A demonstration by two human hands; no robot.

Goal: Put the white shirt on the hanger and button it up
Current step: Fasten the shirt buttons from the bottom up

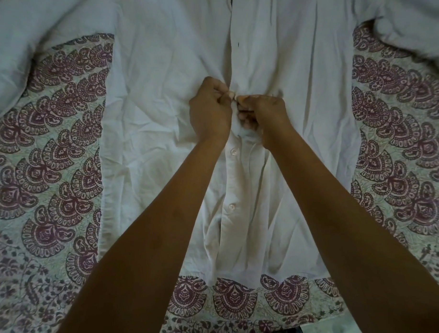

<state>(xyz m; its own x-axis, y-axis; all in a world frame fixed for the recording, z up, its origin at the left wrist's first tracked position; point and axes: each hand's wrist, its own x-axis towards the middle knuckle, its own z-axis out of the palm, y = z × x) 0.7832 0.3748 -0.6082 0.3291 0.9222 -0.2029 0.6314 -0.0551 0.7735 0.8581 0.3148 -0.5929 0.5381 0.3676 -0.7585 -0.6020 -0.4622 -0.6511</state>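
White shirt (162, 118) spread front-up on patterned bedspread (51, 159), hem nearest camera, left grip (211, 109) and right grip (263, 110) both curled, pinching its placket mid-front, two buttons (233, 152) showing below

No writing, label, brand, number or sign can be read. The white shirt (311, 113) shows only plain cloth, and the bedspread (51, 159) under it carries a maroon ornamental print with no lettering.
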